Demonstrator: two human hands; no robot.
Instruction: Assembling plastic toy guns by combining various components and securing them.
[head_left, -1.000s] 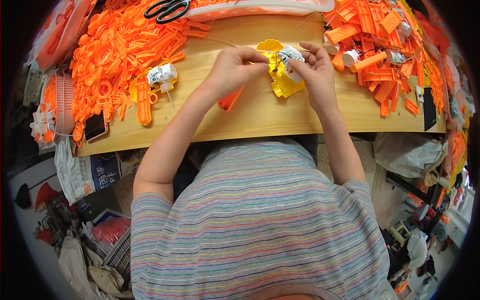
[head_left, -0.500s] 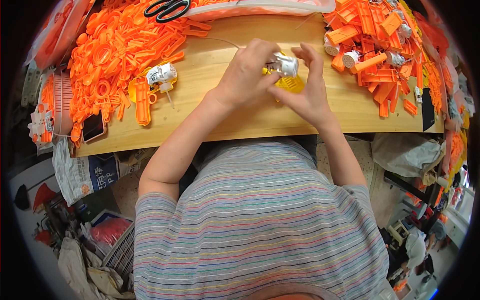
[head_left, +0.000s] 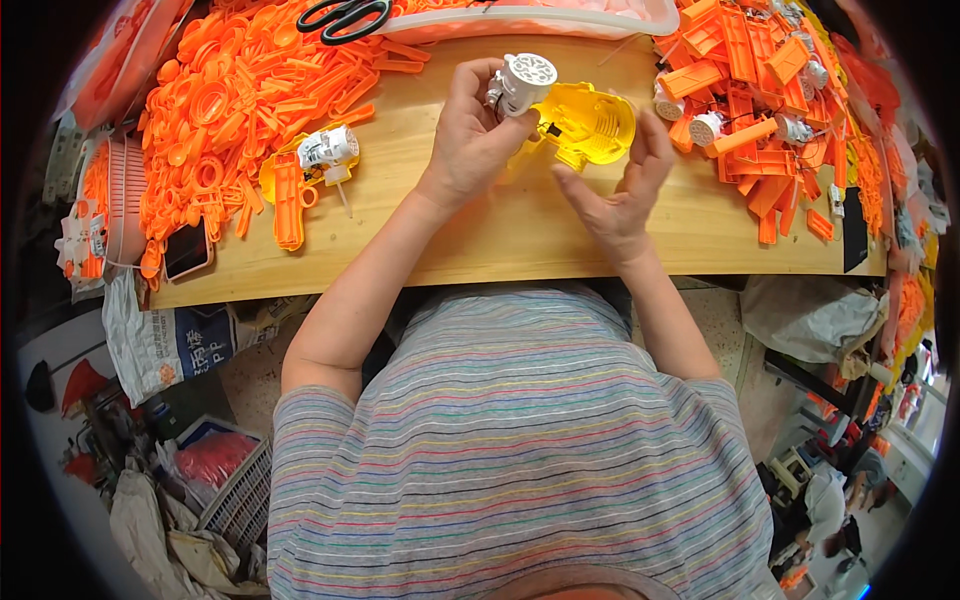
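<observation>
My left hand [head_left: 468,145] is closed around a white cylindrical unit [head_left: 520,85] with a round perforated end, its thumb pressed along the lower side. Just right of it, a hollow yellow plastic shell [head_left: 598,125] faces up, showing ribs and a small dark part inside. My right hand [head_left: 625,190] curves round the shell's right side, fingers at its edge and thumb by its lower tab. At left on the table lies another yellow shell [head_left: 268,180], carrying a white cylindrical unit [head_left: 328,148] and an orange handle-like piece [head_left: 287,205].
A heap of orange plastic parts [head_left: 210,110] covers the table's left side. Orange housings with white units [head_left: 745,130] pile up at right. Black-handled scissors [head_left: 345,15] lie by a translucent tray [head_left: 540,22] at the back. A phone [head_left: 188,252] rests at the left front edge.
My hands have moved apart slightly. The white unit has shifted left and up in my left hand, and the yellow shell's hollow inside now shows between the hands.
</observation>
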